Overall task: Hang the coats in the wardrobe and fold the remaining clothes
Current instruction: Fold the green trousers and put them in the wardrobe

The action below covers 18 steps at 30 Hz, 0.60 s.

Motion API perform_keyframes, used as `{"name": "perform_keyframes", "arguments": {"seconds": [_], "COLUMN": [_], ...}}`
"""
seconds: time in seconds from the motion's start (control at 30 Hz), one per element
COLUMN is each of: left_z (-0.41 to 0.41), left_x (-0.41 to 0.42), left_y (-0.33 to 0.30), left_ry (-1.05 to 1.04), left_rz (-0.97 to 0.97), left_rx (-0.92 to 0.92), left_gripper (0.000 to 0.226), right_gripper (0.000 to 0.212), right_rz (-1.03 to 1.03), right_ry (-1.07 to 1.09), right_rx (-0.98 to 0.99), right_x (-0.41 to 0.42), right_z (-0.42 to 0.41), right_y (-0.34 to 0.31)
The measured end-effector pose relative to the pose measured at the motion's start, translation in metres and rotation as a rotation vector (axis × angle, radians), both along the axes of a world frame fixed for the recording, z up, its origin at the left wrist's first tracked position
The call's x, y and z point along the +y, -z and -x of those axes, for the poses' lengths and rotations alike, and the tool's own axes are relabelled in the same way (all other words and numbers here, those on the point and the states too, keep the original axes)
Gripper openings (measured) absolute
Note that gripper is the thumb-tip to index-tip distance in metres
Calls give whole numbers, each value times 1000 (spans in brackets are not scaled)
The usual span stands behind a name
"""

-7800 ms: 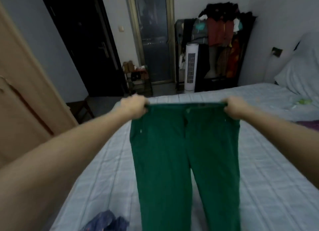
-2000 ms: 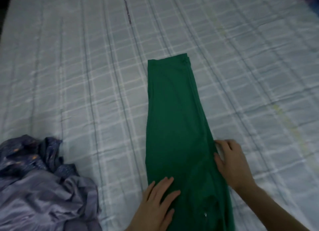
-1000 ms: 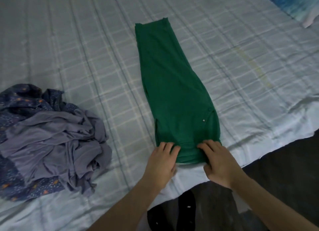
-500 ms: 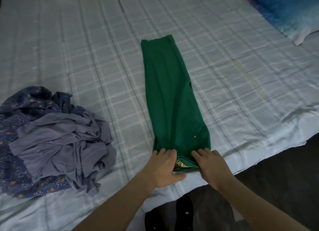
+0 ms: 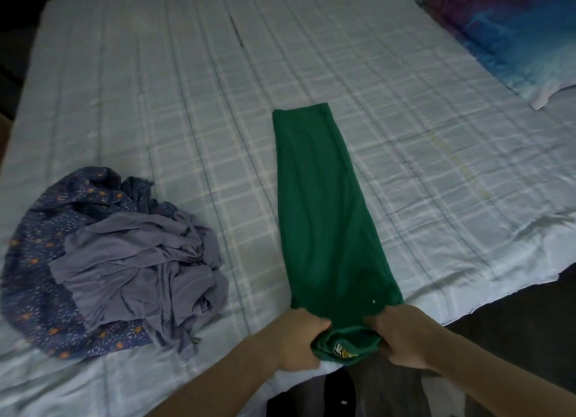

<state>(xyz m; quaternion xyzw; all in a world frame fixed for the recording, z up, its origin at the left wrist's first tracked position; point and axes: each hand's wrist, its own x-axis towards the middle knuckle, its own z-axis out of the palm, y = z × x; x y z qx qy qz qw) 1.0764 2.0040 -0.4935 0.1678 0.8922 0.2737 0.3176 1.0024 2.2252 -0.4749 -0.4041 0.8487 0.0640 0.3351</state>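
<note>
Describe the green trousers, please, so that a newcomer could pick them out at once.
On the checked bed sheet, look near the front edge, right of the crumpled purple clothes pile. The green trousers lie as one long, narrow strip, the only flat, solid green garment, with its near end gripped by both hands.

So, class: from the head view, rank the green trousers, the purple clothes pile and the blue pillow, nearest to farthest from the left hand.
1. Green trousers: waistband gripped by the left hand.
2. Purple clothes pile: left, near edge.
3. Blue pillow: far right corner.
</note>
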Motion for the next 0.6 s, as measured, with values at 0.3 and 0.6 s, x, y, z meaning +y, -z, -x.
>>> {"name": "perform_keyframes", "arguments": {"seconds": [0.3,0.6], "left_z": [29,126], "left_x": [-37,-105], "left_y": [-54,-47], "left_ry": [13,-585], "left_rz": [-143,-392], "left_rx": [-135,147], "left_gripper": [26,32], "right_gripper": [28,15], "right_rz": [-125,454], "right_ry": [43,417], "right_rx": [-251,162], "right_x": [-41,-84], "right_z": [24,157], "right_y": [-57,-72]}}
